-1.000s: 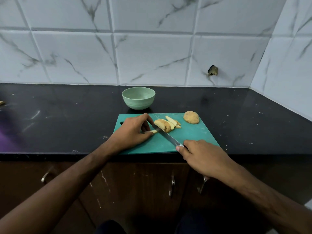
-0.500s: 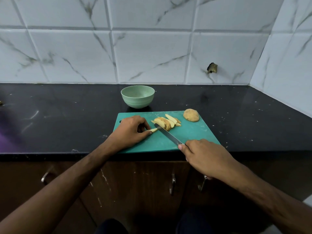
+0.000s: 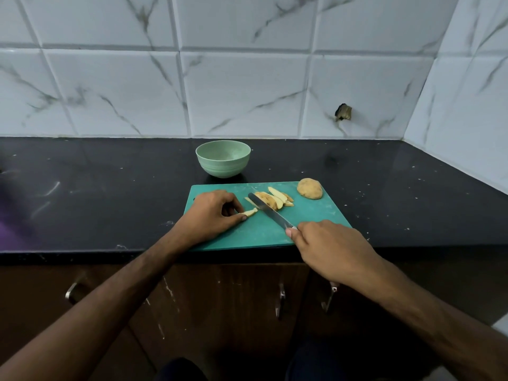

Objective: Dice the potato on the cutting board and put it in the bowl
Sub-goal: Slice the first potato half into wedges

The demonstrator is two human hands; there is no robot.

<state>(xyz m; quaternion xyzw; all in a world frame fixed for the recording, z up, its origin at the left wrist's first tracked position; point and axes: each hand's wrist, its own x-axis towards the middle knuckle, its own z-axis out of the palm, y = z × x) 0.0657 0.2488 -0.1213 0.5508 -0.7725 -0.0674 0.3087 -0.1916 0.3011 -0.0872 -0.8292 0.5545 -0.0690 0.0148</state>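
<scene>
Since the earlier frame one potato strip [image 3: 249, 212] sits pulled away from the pile of slices [image 3: 270, 200], pinched by my left hand [image 3: 211, 215]. On the worktop [image 3: 110, 188] the cutting board [image 3: 264, 232] carries everything; my right hand [image 3: 330, 251] grips the knife [image 3: 270, 213], blade just beside those fingers [image 3: 242, 217], so a slip could nick them. Nothing blocks the empty bowl [image 3: 223, 158]; a potato half [image 3: 309, 188] lies uncut.

Single head view; looks forward-down over counter [image 3: 82, 188]; close above hands.
</scene>
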